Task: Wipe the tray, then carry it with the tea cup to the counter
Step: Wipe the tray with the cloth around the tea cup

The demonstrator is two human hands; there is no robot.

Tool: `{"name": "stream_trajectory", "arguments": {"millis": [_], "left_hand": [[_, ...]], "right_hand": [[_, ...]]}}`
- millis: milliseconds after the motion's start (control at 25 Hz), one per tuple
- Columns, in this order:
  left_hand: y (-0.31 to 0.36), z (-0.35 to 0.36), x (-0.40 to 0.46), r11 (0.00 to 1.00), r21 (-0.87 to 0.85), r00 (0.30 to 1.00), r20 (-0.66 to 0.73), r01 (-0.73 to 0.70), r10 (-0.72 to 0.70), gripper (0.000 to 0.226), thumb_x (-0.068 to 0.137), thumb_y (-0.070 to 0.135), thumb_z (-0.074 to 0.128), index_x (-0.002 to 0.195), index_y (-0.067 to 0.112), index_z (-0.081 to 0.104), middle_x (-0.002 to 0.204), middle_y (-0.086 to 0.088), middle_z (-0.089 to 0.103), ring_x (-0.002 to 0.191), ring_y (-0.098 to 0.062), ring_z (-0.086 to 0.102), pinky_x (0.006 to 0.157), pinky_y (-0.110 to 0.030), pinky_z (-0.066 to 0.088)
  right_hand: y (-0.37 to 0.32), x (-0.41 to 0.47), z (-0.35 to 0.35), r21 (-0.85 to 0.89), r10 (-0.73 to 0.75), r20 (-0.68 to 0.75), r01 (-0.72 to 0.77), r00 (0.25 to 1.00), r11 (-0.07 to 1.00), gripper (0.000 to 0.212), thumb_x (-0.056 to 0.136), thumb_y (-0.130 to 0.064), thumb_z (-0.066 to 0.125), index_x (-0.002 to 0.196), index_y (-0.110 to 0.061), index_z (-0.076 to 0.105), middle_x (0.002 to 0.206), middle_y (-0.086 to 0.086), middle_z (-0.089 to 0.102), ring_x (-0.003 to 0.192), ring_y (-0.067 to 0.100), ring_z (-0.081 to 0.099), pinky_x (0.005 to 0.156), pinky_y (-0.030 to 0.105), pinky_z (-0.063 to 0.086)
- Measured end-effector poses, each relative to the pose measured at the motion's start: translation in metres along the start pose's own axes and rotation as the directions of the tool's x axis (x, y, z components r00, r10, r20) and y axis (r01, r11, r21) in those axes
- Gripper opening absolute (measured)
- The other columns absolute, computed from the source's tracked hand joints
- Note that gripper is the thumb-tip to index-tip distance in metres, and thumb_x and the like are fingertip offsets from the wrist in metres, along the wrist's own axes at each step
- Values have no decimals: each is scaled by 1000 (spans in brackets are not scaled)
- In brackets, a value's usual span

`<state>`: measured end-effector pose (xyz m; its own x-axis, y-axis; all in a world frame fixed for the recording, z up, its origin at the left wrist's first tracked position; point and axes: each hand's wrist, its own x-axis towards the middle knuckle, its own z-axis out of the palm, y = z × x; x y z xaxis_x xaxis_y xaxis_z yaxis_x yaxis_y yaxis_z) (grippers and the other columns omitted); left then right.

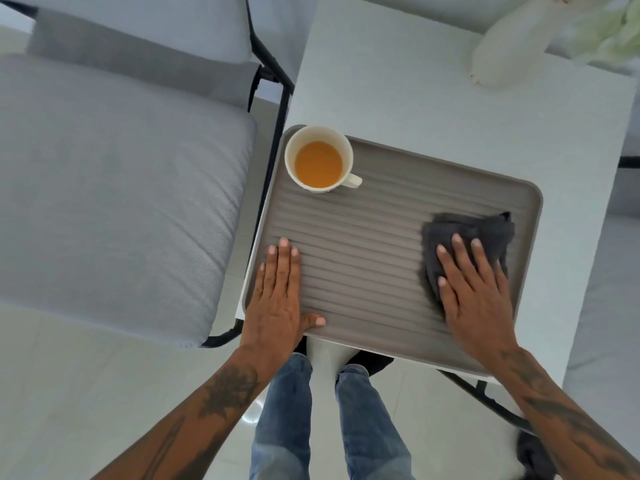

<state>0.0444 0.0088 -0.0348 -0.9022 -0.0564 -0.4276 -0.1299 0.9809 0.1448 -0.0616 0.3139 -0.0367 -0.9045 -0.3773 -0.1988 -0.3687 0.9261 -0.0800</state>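
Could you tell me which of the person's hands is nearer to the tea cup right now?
The left. The left hand lies flat on the tray, just below the tea cup at the tray's far left corner. The right hand presses the dark cloth at the tray's opposite side.

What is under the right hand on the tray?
A dark grey cloth lies under the right hand, pressed flat on the ribbed tray. The tray surface beneath the cloth is covered, so its state cannot be seen.

We lost the far right vase (512, 46) to blur and the frame's top edge. The right hand (478, 299) hid part of the cloth (485, 233); the tray (363, 258) covered the table's (415, 91) near edge.
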Motion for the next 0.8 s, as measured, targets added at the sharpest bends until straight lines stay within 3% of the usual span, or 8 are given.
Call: {"name": "stream_trajectory", "arguments": {"millis": [120,280,400,640,800], "left_hand": [[1,-1,0,1000,-1,1000,12,-5,5,121,70,75,49,154,-5,15,164,-25,12,150,-42,19,118,-51,26],[3,-1,0,999,33,1000,16,6,-7,124,69,77,52,153,-6,15,163,-26,14,150,-41,20,118,-50,29],[2,2,0,1000,31,1000,9,1,-1,124,71,77,51,154,-6,11,163,-26,12,151,-40,17,120,-49,26],[0,2,0,1000,3,1000,22,8,-8,123,70,77,46,155,-3,7,165,-21,1,153,-37,6,121,-49,22],[0,4,1,1000,11,1000,12,-3,2,124,72,77,49,155,-2,3,165,-20,-3,152,-34,2,122,-48,20]], "right_hand": [[-38,10,1,2,-66,-30,66,997,998,54,100,-32,32,152,-21,32,162,1,27,151,26,20,113,60,27],[-144,54,10,21,-434,-36,435,900,900,57,91,-27,43,147,-22,43,158,-1,37,148,28,28,114,60,26],[-166,65,10,30,-422,-20,423,906,906,57,90,-25,45,147,-23,43,156,-2,41,147,27,31,114,58,27],[-76,38,-1,-95,-468,27,468,883,879,58,93,-26,45,151,-24,37,158,-3,36,148,26,28,115,54,26],[-123,48,3,-22,-426,-20,425,905,905,57,93,-28,42,149,-23,39,158,-2,37,149,27,26,114,60,25]]}}
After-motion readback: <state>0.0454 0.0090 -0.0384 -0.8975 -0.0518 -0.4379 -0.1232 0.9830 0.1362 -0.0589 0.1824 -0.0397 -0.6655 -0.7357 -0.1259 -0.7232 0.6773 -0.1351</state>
